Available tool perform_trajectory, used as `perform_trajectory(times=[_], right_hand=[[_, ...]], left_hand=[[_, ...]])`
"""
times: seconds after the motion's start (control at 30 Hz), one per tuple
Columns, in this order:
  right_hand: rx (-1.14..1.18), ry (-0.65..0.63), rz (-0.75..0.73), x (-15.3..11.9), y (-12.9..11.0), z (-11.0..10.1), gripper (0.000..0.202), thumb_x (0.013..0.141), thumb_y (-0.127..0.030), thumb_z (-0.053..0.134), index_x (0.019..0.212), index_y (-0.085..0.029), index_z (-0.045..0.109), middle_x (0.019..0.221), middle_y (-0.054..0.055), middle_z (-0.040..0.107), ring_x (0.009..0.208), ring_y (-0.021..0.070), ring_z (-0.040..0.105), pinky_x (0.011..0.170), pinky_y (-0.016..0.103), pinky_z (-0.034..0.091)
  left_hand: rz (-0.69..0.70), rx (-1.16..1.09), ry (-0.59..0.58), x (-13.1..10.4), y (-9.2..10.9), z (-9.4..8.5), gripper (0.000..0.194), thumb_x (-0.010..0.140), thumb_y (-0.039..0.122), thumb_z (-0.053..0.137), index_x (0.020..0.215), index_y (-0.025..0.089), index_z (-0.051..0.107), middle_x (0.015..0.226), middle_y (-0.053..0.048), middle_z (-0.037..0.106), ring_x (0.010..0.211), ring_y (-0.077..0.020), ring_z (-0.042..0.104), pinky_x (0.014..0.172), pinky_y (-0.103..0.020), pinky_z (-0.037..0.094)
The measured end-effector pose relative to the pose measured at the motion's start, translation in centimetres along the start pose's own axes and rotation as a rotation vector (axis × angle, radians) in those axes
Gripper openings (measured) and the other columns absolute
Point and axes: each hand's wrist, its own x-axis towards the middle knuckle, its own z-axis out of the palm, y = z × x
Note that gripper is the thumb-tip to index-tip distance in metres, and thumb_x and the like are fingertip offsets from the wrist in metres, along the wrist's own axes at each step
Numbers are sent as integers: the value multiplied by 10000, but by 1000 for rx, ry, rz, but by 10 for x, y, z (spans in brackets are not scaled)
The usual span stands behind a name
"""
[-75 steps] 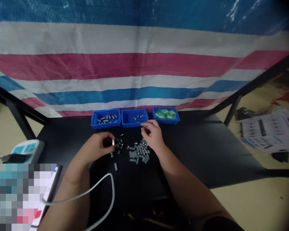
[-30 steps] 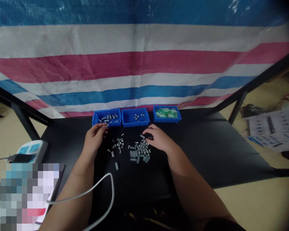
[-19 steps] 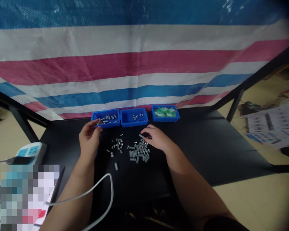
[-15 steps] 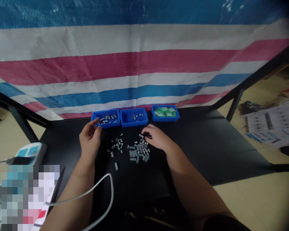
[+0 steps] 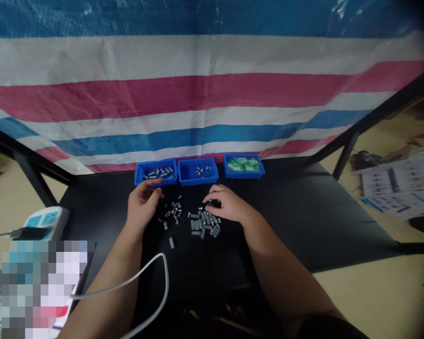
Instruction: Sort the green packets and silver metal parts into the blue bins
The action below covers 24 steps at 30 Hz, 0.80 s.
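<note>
My left hand point(image 5: 141, 205) hovers just in front of the left blue bin, its thumb and fingers apart, with nothing clearly held. To its right lies a loose group of small silver screws point(image 5: 173, 212). My right hand point(image 5: 226, 203) is at the back right of a pile of grey metal cylinders point(image 5: 201, 223) with some screws among them. Its fingers curl towards the thumb; whatever sits between the tips is too small to make out. One lone cylinder point(image 5: 172, 243) lies nearer to me.
Beyond the hands stand a left bin point(image 5: 156, 172) with metal cylinders, a middle bin point(image 5: 197, 172) with a few screws, and a right bin point(image 5: 243, 166) with green-and-clear packets. A white cable point(image 5: 166, 278) loops over my left forearm. A power strip point(image 5: 47, 221) is at left.
My left hand has moved right and towards me, away from the left bin. The right fingers have closed in slightly; a cylinder seen at their tips no longer shows on the table.
</note>
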Motion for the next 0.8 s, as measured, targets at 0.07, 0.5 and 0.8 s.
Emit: perform_trajectory(times=[0.07, 0.5, 0.8], right_hand=[[-26, 10, 3, 2, -4, 5, 128, 874, -265, 747, 999, -268, 775, 970, 34, 636, 965, 212, 587, 917, 396, 456], [-89, 27, 17, 9, -22, 19, 93, 844, -152, 715, 891, -221, 754, 915, 32, 697, 904, 198, 596, 860, 353, 423], [200, 249, -18, 8, -20, 15, 103, 831, -124, 622, 877, -214, 642, 749, -26, 589, 657, 116, 552, 639, 238, 434]], left_hand=[[12, 51, -31, -1, -1, 0, 285, 850, 328, 699, 1087, 173, 732, 797, -27, 720, 572, -115, 577, 524, -228, 425], [192, 338, -222, -3, -12, -1, 195, 896, 350, 653, 987, 199, 738, 803, -31, 717, 669, -155, 620, 591, -245, 450], [159, 392, -256, -2, -10, -3, 202, 898, 352, 633, 997, 206, 733, 786, -15, 722, 648, -153, 621, 582, -249, 442]])
